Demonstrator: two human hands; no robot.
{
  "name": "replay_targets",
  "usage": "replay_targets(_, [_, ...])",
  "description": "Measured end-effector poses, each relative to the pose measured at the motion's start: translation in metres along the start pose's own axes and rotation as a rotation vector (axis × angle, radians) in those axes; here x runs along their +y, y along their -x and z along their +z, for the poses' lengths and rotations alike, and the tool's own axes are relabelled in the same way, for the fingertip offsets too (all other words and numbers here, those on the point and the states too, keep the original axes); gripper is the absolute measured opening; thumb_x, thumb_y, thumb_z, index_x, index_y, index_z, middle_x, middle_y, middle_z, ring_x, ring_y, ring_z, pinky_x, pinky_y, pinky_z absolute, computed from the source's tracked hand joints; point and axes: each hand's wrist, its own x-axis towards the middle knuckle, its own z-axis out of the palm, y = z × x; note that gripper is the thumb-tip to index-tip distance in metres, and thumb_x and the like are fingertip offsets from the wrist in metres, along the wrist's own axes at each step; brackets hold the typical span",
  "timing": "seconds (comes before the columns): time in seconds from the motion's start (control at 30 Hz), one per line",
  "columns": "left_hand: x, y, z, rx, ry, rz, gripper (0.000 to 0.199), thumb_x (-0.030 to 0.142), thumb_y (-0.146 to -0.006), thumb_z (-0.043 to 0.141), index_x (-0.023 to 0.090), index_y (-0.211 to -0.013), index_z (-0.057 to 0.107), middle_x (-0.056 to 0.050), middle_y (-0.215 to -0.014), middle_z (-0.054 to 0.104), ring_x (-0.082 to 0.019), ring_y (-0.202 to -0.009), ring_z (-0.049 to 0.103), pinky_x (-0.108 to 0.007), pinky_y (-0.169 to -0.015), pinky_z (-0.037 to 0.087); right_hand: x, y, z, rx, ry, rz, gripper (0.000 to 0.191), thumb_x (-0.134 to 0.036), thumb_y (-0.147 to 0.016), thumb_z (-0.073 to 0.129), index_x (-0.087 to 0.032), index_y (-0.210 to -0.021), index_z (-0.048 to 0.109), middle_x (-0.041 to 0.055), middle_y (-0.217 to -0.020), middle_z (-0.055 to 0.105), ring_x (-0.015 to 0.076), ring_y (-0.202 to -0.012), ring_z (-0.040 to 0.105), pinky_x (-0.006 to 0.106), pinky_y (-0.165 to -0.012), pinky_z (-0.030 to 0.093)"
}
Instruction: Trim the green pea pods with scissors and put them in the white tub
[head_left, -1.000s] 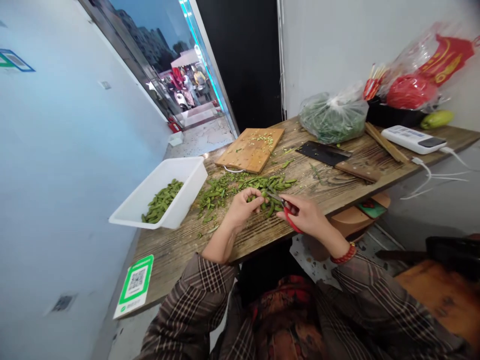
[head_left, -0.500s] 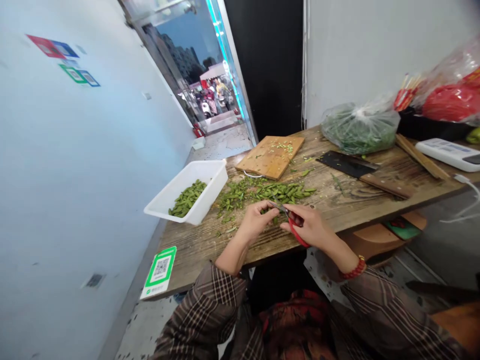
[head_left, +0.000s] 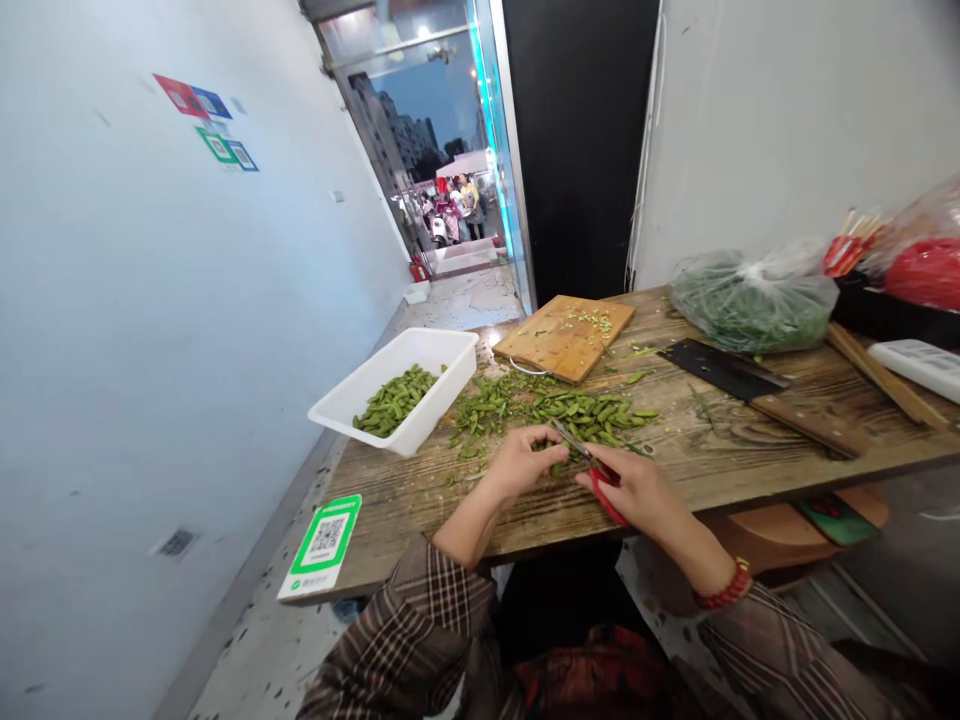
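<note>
My right hand is closed around red-handled scissors, whose blades point up and left toward my other hand. My left hand pinches with thumb and forefinger beside the blade tips, on what looks like a green edamame pod, mostly hidden by the fingers. Just beyond both hands, a loose pile of edamame pods with leafy scraps is spread on the wooden table. To the left of the pile, a white plastic tub holds more pods.
A cutting board with chopped bits lies behind the pile. To the right lie a cleaver and a tied bag of greens. A QR-code card is at the table's left front corner. People stand outside the doorway.
The head view has shifted, so the table and its things appear farther right and slightly lower. My hands stay close together in front of the pile, with the scissors still in my right hand.
</note>
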Motion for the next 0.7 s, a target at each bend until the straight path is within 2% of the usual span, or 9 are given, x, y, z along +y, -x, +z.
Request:
replay_targets(0.1, [-0.001,-0.003,-0.007,0.015,-0.004,0.017,0.025,0.035,-0.068,0.073,0.012,-0.077,0.067,0.000,-0.066,0.059,-0.007,-0.052,0.045,-0.021,-0.051,0.033,0.000,-0.001,0.002,0.000,0.004,0.016,0.036,-0.041,-0.088,0.056,-0.021,-0.117,0.062,0.0082,-0.100,0.071,0.0206,-0.084,0.066,0.032,-0.077,0.052])
replay_targets(0.17, [-0.001,-0.007,-0.012,0.072,0.064,0.038,0.026,0.034,-0.065,0.076,0.013,-0.078,0.066,0.002,-0.066,0.057,-0.006,-0.052,0.045,-0.020,-0.051,0.033,0.000,0.000,0.003,0.060,0.016,0.042,0.038,-0.042,-0.088,0.057,-0.020,-0.118,0.062,0.0087,-0.100,0.070,0.0206,-0.083,0.066,0.032,-0.076,0.052])
replay_targets(0.33, [-0.003,-0.022,-0.019,0.176,0.424,0.035,0.032,0.031,-0.062,0.080,0.016,-0.079,0.057,0.006,-0.063,0.048,-0.004,-0.048,0.042,-0.018,-0.042,0.023,0.001,0.001,0.004,0.198,0.027,0.101,0.043,-0.046,-0.087,0.056,-0.016,-0.117,0.062,0.0056,-0.081,0.065,0.0173,-0.067,0.060,0.030,-0.065,0.051])
replay_targets(0.5, [-0.010,-0.032,-0.015,0.155,0.677,0.052,0.033,0.024,-0.061,0.081,0.016,-0.079,0.055,0.005,-0.066,0.048,-0.004,-0.053,0.046,-0.016,-0.040,0.024,0.001,0.000,0.003,0.168,0.018,0.108,0.045,-0.045,-0.085,0.059,-0.017,-0.120,0.060,0.0036,-0.079,0.062,0.0150,-0.064,0.056,0.028,-0.063,0.050])
replay_targets(0.7, [-0.012,-0.030,-0.010,0.115,0.708,0.026,0.033,0.022,-0.061,0.081,0.015,-0.080,0.055,0.005,-0.067,0.048,-0.003,-0.052,0.045,-0.015,-0.040,0.025,0.000,-0.006,0.008,0.153,0.015,0.098,0.047,-0.045,-0.083,0.063,-0.020,-0.122,0.059,0.0034,-0.081,0.063,0.0145,-0.064,0.055,0.028,-0.064,0.049])
